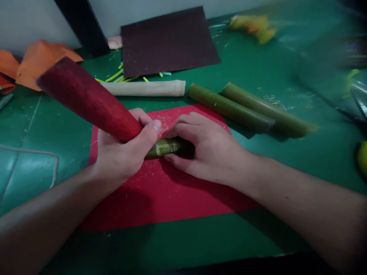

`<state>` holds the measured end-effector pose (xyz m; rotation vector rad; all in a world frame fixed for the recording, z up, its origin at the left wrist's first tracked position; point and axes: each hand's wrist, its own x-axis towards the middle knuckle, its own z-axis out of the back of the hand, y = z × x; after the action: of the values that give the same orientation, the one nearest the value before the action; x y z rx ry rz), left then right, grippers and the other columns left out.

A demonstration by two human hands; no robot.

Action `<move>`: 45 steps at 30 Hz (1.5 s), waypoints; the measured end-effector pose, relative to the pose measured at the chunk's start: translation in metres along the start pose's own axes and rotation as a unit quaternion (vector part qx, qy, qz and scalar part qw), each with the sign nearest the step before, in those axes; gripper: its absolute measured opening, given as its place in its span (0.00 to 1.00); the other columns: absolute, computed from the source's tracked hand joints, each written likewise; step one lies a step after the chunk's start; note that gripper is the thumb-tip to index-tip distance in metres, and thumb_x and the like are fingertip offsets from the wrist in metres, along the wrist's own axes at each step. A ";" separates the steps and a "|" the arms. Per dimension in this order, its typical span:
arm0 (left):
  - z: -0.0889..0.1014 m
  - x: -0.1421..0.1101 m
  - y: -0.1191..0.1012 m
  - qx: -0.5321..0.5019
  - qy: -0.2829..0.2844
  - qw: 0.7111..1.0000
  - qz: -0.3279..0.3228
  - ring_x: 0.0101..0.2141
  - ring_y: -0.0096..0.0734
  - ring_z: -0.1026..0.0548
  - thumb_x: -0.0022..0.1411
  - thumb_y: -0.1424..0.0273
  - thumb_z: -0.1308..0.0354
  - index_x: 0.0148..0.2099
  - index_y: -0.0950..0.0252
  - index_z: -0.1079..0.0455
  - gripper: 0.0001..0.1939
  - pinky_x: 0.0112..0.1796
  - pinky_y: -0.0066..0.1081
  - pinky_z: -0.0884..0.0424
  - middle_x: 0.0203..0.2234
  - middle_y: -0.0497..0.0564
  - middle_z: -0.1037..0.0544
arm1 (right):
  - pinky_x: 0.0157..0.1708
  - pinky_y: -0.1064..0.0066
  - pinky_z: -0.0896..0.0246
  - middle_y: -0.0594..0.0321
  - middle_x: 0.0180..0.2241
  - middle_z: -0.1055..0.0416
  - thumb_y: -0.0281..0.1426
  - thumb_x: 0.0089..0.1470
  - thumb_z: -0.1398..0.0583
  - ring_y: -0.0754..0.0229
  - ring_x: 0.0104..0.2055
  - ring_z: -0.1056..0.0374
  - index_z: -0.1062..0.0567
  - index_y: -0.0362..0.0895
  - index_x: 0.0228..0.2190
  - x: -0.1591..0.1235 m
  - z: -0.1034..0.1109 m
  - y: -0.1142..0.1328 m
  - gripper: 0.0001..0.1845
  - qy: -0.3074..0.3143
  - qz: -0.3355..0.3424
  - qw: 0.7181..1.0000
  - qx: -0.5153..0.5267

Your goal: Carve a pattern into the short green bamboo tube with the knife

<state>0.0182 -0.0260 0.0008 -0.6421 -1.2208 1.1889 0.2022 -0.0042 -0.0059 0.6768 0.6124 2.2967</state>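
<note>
My left hand is wrapped round a thick red rod, which looks like a tool handle and slants up to the left. Its lower end is hidden in my fist, so I cannot tell what kind of tool it is. Close on the right, my right hand grips a short green bamboo piece with pale scrape marks on its skin. The bamboo lies across a red sheet dotted with fine shavings. My left thumb is close to the bamboo's left end.
Two green bamboo lengths lie behind my right hand. Beyond the sheet are a pale stripped bamboo stick and a dark brown sheet. Orange paper is at the left, a yellow object at the back right.
</note>
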 end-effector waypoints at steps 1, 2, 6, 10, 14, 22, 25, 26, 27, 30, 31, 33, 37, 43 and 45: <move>0.000 0.000 0.000 0.003 0.005 1.000 -0.007 0.16 0.21 0.41 0.60 0.70 0.37 0.22 0.60 0.32 0.14 0.17 0.28 0.43 0.14 0.42 0.36 | 0.42 0.61 0.37 0.52 0.35 0.26 0.32 0.53 0.36 0.52 0.41 0.33 0.20 0.35 0.38 0.000 0.000 0.000 0.13 0.001 -0.001 1.000 -0.001; 0.001 0.000 0.000 0.010 0.008 1.000 -0.014 0.16 0.21 0.40 0.61 0.69 0.37 0.23 0.60 0.32 0.14 0.17 0.27 0.42 0.14 0.42 0.35 | 0.42 0.61 0.37 0.53 0.36 0.26 0.32 0.53 0.36 0.52 0.41 0.32 0.20 0.35 0.38 0.000 0.000 0.000 0.13 0.003 -0.005 1.000 -0.004; -0.002 0.002 -0.007 0.055 0.007 0.998 -0.034 0.19 0.21 0.33 0.59 0.71 0.36 0.24 0.61 0.31 0.12 0.20 0.24 0.34 0.16 0.42 0.30 | 0.41 0.61 0.37 0.53 0.36 0.25 0.35 0.54 0.35 0.52 0.41 0.32 0.20 0.37 0.38 -0.001 -0.002 0.004 0.14 0.001 -0.033 0.999 -0.033; -0.009 0.005 -0.015 0.060 0.000 0.998 -0.012 0.19 0.22 0.32 0.56 0.74 0.35 0.22 0.62 0.33 0.14 0.22 0.25 0.32 0.16 0.42 0.31 | 0.38 0.62 0.39 0.54 0.36 0.25 0.36 0.55 0.36 0.52 0.40 0.31 0.20 0.37 0.40 -0.003 -0.005 0.013 0.15 0.008 -0.076 0.995 -0.069; -0.014 0.006 -0.011 0.027 -0.021 0.999 0.006 0.18 0.20 0.39 0.57 0.74 0.37 0.20 0.62 0.35 0.16 0.20 0.26 0.36 0.14 0.42 0.36 | 0.38 0.62 0.39 0.54 0.37 0.25 0.37 0.57 0.38 0.51 0.41 0.30 0.21 0.38 0.40 -0.002 -0.007 0.020 0.15 0.027 -0.105 0.992 -0.068; -0.014 0.009 -0.008 -0.037 -0.008 0.998 0.056 0.15 0.19 0.45 0.52 0.73 0.38 0.16 0.62 0.38 0.17 0.16 0.27 0.46 0.11 0.42 0.40 | 0.37 0.63 0.42 0.55 0.35 0.26 0.37 0.56 0.38 0.54 0.38 0.32 0.22 0.39 0.38 -0.001 -0.004 0.019 0.13 0.047 -0.118 0.991 -0.044; -0.013 0.010 -0.008 -0.024 -0.008 0.998 0.064 0.16 0.20 0.44 0.52 0.72 0.39 0.15 0.62 0.38 0.17 0.17 0.28 0.45 0.11 0.43 0.40 | 0.37 0.64 0.42 0.55 0.36 0.25 0.36 0.56 0.37 0.55 0.38 0.32 0.22 0.40 0.37 -0.001 -0.004 0.019 0.13 0.044 -0.120 0.991 -0.037; -0.013 0.010 -0.007 -0.026 -0.004 0.998 0.062 0.16 0.20 0.44 0.51 0.73 0.39 0.15 0.62 0.39 0.17 0.17 0.28 0.45 0.11 0.43 0.41 | 0.37 0.64 0.42 0.55 0.36 0.25 0.36 0.56 0.37 0.55 0.38 0.32 0.22 0.40 0.38 -0.001 -0.004 0.019 0.13 0.043 -0.121 0.991 -0.032; -0.012 0.009 -0.007 -0.030 0.004 0.998 0.061 0.16 0.20 0.44 0.51 0.73 0.39 0.14 0.62 0.39 0.17 0.17 0.27 0.45 0.11 0.43 0.41 | 0.37 0.64 0.42 0.55 0.36 0.24 0.36 0.56 0.38 0.55 0.38 0.32 0.22 0.40 0.38 -0.001 -0.004 0.019 0.13 0.042 -0.122 0.991 -0.027; -0.011 0.007 -0.004 -0.056 0.031 0.997 0.046 0.16 0.19 0.44 0.52 0.74 0.39 0.15 0.63 0.40 0.18 0.17 0.27 0.46 0.12 0.43 0.41 | 0.37 0.64 0.42 0.55 0.36 0.24 0.35 0.55 0.37 0.55 0.37 0.32 0.21 0.39 0.40 0.000 -0.004 0.018 0.14 0.041 -0.124 0.991 -0.014; -0.010 0.006 -0.004 -0.065 0.035 0.996 0.042 0.16 0.19 0.43 0.53 0.74 0.39 0.15 0.63 0.40 0.18 0.16 0.27 0.47 0.12 0.43 0.41 | 0.36 0.64 0.42 0.55 0.35 0.25 0.35 0.55 0.37 0.55 0.37 0.33 0.21 0.39 0.40 0.000 -0.004 0.018 0.14 0.040 -0.125 0.991 -0.013; -0.010 0.005 -0.004 -0.074 0.041 0.996 0.040 0.15 0.19 0.43 0.53 0.74 0.38 0.16 0.63 0.40 0.18 0.16 0.26 0.47 0.12 0.42 0.40 | 0.36 0.65 0.42 0.56 0.34 0.26 0.35 0.55 0.37 0.56 0.36 0.33 0.21 0.38 0.39 0.000 -0.004 0.017 0.13 0.038 -0.125 0.991 -0.010; -0.009 0.005 -0.004 -0.046 0.070 0.996 0.024 0.16 0.19 0.43 0.54 0.74 0.39 0.17 0.64 0.40 0.17 0.16 0.25 0.45 0.13 0.43 0.39 | 0.35 0.65 0.43 0.58 0.33 0.27 0.35 0.56 0.37 0.57 0.36 0.33 0.22 0.39 0.36 -0.001 -0.005 0.017 0.11 0.026 -0.118 0.993 -0.001; -0.008 -0.001 -0.002 -0.006 0.028 0.999 -0.033 0.18 0.20 0.35 0.56 0.74 0.37 0.19 0.63 0.36 0.16 0.20 0.24 0.35 0.15 0.43 0.33 | 0.35 0.65 0.43 0.59 0.32 0.27 0.35 0.56 0.37 0.57 0.35 0.34 0.21 0.40 0.37 -0.002 -0.004 0.016 0.11 0.023 -0.124 0.992 0.009; -0.009 -0.004 -0.003 0.004 0.003 0.999 -0.044 0.18 0.21 0.33 0.57 0.72 0.35 0.21 0.62 0.33 0.15 0.20 0.25 0.33 0.16 0.43 0.30 | 0.35 0.65 0.42 0.59 0.32 0.27 0.35 0.55 0.37 0.57 0.35 0.34 0.22 0.40 0.37 -0.002 -0.003 0.014 0.11 0.021 -0.117 0.993 0.011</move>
<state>0.0277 -0.0283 -0.0008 -0.5798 -1.2269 1.1166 0.1954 -0.0160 -0.0011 0.5368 0.6990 2.0934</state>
